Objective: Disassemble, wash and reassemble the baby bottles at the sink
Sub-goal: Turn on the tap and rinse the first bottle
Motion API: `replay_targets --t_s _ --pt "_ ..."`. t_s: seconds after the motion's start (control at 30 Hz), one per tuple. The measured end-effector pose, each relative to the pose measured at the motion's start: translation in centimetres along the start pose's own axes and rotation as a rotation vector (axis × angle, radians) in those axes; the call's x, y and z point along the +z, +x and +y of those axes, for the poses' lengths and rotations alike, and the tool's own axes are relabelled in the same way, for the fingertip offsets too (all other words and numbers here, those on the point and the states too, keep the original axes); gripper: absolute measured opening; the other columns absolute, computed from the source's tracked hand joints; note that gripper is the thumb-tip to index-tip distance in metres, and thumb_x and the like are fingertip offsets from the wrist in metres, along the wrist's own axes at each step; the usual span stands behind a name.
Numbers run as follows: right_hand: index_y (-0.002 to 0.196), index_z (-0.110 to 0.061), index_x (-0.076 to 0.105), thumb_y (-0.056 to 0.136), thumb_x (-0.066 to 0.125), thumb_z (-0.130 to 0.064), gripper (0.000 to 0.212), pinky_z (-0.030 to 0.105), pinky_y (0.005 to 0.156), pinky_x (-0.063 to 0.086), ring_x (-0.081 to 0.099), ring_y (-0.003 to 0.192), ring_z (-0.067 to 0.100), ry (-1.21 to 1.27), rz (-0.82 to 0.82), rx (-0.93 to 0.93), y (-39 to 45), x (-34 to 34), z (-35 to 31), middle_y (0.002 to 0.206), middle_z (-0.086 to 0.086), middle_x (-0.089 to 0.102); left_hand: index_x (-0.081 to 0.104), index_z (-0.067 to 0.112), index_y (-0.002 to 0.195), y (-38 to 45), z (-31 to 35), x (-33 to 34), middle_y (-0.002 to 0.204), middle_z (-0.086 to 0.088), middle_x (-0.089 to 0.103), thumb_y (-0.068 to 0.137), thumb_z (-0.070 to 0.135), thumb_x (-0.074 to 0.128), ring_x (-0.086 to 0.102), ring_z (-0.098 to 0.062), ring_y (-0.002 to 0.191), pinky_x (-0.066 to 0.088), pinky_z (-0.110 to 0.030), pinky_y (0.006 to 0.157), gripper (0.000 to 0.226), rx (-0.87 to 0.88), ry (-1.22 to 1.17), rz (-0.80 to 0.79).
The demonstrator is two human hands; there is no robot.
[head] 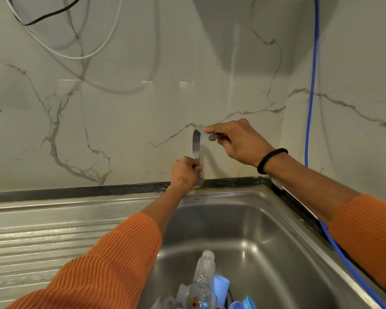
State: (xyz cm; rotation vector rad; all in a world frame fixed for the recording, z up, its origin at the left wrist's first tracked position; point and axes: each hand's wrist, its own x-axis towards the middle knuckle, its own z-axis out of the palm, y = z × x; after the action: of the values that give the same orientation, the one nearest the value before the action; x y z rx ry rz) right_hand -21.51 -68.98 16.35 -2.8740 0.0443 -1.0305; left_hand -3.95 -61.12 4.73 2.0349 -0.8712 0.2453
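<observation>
Left hand [184, 172] fingers curled round the faucet [196, 148] stem; right hand [236, 141] fingers pinched its spout end, apparently. A clear baby bottle [204, 270] lay in the sink [265, 219], long axis toward the wall, base farthest.

Below the fingers [207, 130] on the tap [196, 146], the sink [265, 230] basin lies open; bottles [202, 284] and blue parts [221, 285] crowd its near end. The ridged surface [42, 237] spreads leftward.
</observation>
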Motion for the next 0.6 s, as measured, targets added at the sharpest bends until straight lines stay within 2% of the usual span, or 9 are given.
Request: replay_targets --t_s 0.2,0.37,0.5,0.6 --pt "0.141 -0.011 0.062 0.100 0.056 0.007 0.045 -0.011 0.087 0.030 0.068 0.118 0.012 -0.008 -0.016 0.006 -0.07 -0.21 -0.36 0.125 0.007 0.074 0.080 0.013 0.107 -0.01 -0.49 0.21 0.097 0.000 0.077 0.096 0.023 0.072 0.060 -0.002 0.069 0.054 -0.021 0.078 0.017 -0.027 -0.069 0.002" --pt "0.142 -0.011 0.061 0.100 0.054 0.010 0.047 -0.010 0.086 0.031 0.067 0.118 0.010 -0.006 -0.030 0.030 -0.04 -0.34 -0.58 0.125 0.006 0.074 0.080 0.012 0.107 -0.07 -0.61 0.21 0.092 0.001 0.075 0.096 0.022 0.071 0.062 -0.004 0.072 0.054 -0.022 0.080 0.018 -0.036 -0.083 -0.001" --pt "0.141 -0.011 0.062 0.099 0.054 0.012 0.049 -0.011 0.086 0.031 0.068 0.118 0.012 -0.013 -0.034 0.037 0.07 -0.47 -0.76 0.125 0.006 0.074 0.080 0.011 0.108 -0.02 -0.42 0.02 0.098 -0.003 0.077 0.096 0.021 0.071 0.064 -0.006 0.075 0.058 -0.029 0.088 0.018 -0.040 -0.103 -0.015" --pt "0.141 -0.011 0.062 0.099 0.053 0.012 0.049 -0.011 0.085 0.031 0.068 0.118 0.013 -0.016 -0.033 0.040 0.05 -0.48 -0.81 0.125 0.006 0.074 0.080 0.011 0.107 -0.07 -0.48 -0.01 0.096 -0.002 0.077 0.096 0.020 0.071 0.065 -0.007 0.075 0.058 -0.028 0.086 0.017 -0.046 -0.125 -0.012"
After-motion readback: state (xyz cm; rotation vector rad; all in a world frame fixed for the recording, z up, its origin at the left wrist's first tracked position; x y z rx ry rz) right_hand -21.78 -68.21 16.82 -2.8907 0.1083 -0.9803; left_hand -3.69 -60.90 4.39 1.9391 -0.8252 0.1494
